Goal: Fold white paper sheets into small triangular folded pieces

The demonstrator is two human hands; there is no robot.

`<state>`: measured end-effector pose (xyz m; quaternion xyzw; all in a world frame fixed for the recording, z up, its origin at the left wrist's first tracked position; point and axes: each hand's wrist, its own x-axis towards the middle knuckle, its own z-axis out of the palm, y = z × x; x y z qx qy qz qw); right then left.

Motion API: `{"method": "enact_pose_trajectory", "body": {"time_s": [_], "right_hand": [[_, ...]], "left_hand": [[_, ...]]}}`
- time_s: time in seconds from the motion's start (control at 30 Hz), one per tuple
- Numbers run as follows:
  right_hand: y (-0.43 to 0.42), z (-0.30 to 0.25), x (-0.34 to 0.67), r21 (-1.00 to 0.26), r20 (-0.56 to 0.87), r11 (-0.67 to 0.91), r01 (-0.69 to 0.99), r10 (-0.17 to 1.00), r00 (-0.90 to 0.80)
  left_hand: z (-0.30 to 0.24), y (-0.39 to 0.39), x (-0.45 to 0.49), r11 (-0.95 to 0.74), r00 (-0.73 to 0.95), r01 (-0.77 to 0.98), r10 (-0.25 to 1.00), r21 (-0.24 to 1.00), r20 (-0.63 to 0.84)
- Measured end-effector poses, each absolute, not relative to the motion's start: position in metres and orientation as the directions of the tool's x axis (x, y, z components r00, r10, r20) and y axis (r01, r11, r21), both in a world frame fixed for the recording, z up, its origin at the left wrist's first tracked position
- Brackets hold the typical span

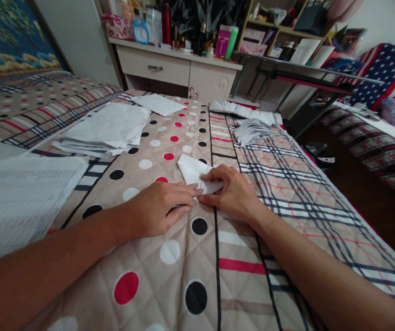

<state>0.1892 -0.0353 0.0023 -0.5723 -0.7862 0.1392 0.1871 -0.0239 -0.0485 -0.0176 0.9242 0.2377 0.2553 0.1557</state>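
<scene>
A small folded piece of white paper (193, 171) lies on the quilted bedspread (183, 266) with dots and plaid stripes. My left hand (159, 207) rests on the bedspread with its fingers curled, fingertips pressing the paper's near edge. My right hand (233, 192) lies over the paper's right part, thumb and fingers pinched on it. The two hands touch at the fingertips. Part of the paper is hidden under them.
A loose stack of white sheets (109, 128) lies at the left, another sheet (158, 104) behind it, printed paper (18, 197) at the near left. Rows of folded paper pieces (252, 129) sit at the back right. A cluttered dresser (180, 69) and desk stand beyond the bed.
</scene>
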Motion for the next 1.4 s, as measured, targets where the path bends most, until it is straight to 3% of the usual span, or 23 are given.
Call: {"method": "enact_pose_trajectory", "body": {"time_s": [0.47,0.7,0.9,0.97,1.17,1.4], "right_hand": [[-0.014,-0.002,0.190,-0.585,0.070,0.193,0.788,0.980,-0.189],[-0.010,-0.004,0.189,-0.461,0.234,0.169,0.871,0.970,-0.065],[-0.015,-0.007,0.189,-0.371,0.269,0.214,0.904,0.956,-0.116],[-0.016,-0.008,0.189,-0.352,0.278,0.225,0.909,0.952,-0.128],[-0.016,-0.011,0.188,-0.326,0.297,0.252,0.911,0.942,-0.154],[-0.017,-0.012,0.189,-0.299,0.344,0.240,0.924,0.930,-0.130]], "left_hand": [[-0.013,-0.051,-0.022,-0.787,0.734,0.442,0.593,0.430,0.332],[-0.013,-0.047,-0.023,-0.810,0.740,0.427,0.568,0.401,0.360],[-0.016,-0.030,-0.015,-0.501,0.502,0.533,0.836,0.682,0.222],[-0.019,-0.023,-0.012,-0.441,0.432,0.535,0.876,0.721,0.216],[-0.019,-0.002,-0.008,-0.502,0.408,0.648,0.864,0.573,0.295],[-0.017,0.021,-0.009,-0.472,0.396,0.733,0.881,0.489,0.258]]}}
